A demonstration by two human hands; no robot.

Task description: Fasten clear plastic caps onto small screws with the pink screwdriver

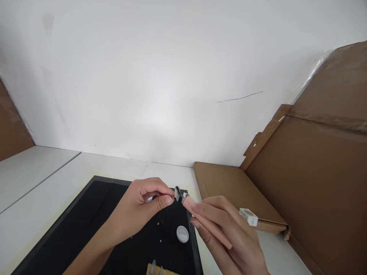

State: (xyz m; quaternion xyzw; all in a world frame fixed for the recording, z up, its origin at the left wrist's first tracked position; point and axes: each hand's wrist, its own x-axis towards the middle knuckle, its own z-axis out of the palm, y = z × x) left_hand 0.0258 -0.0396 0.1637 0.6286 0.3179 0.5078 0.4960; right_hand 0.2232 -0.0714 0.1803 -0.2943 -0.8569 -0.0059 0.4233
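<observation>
My left hand [147, 206] is closed, thumb and forefinger pinched on a small grey-white piece [177, 193] that sticks out past the fingertips. Its exact kind is too small to make out. My right hand [229, 233] grips a slim peach-handled tool [208, 221], slanted with its dark, metallic-looking tip up and to the left. That tip is right beside the small piece; whether they touch I cannot tell. Below the hands, a round white lid-like disc [182, 234] lies on the black mat [94, 217].
A flat cardboard box [220, 179] stands right of the mat, with a small white box [249, 217] on its near edge. Tall cardboard [323, 183] walls the right side. A yellowish block [163, 270] with greyish items shows at the bottom edge. Tiny crumbs dot the mat.
</observation>
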